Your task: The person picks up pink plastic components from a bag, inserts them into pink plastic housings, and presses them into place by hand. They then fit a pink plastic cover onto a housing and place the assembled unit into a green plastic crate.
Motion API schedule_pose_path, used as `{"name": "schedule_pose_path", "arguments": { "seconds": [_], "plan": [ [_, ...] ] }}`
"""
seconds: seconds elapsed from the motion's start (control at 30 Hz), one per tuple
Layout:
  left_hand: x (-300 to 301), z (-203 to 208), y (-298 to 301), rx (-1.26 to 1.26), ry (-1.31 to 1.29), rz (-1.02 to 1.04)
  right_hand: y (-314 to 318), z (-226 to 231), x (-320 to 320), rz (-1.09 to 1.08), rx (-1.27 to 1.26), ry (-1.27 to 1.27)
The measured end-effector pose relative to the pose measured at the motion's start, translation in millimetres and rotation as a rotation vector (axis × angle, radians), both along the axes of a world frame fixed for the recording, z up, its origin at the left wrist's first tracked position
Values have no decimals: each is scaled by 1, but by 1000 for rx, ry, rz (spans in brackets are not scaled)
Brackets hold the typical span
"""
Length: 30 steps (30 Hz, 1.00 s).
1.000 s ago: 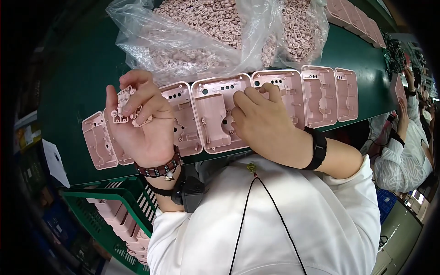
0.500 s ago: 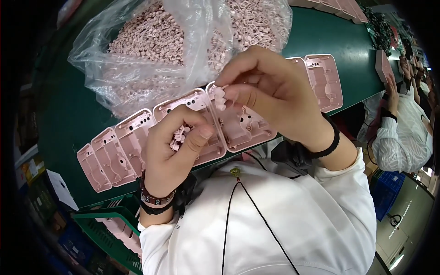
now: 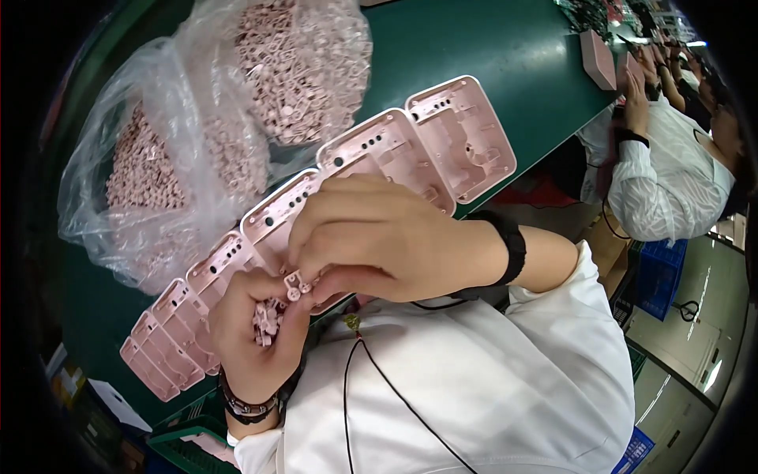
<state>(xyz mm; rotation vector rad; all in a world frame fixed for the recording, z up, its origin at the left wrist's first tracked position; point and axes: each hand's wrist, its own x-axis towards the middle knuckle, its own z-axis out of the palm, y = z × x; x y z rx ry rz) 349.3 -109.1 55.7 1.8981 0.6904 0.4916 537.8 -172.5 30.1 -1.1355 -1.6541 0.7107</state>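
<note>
A cluster of small pink plastic parts (image 3: 268, 320) is cupped in my left hand (image 3: 245, 336), its fingers curled round them. My right hand (image 3: 387, 241) reaches across to the left one. Between the two hands, at the tips of my right thumb and fingers and by my left thumb, a small pink plastic part (image 3: 296, 286) with round ends is pinched. Beneath and beyond the hands stretches a slanting row of open pink plastic housings (image 3: 483, 126), white-rimmed, with holes and moulded ribs inside. My hands hide parts of the middle housings.
Two clear plastic bags (image 3: 178, 75) full of small pink parts lie behind the row on the green table (image 3: 442, 39). A green crate (image 3: 170, 438) stands below the table's left end. At the right sits a co-worker (image 3: 671, 182) in white, hands on a pink housing (image 3: 630, 71).
My right hand has come back from over a housing to my left hand, where its fingers now meet a small part. The view has turned, shifting the row and bags leftward.
</note>
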Motion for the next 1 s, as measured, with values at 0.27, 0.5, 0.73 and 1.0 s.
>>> {"name": "schedule_pose_path", "arguments": {
  "seconds": [0.27,0.5,0.73,1.0],
  "plan": [
    [20,5,-5,215,13,-135,-14,3,22,76,-1,-5],
    [35,-5,-7,290,-104,-254,-26,13,40,35,-73,31],
    [8,-6,-3,118,4,-63,-26,41,125,-322,34,-987],
    [-7,-21,-2,-6,-85,226,0,-14,164,-28,-43,-1184]
  ]
}}
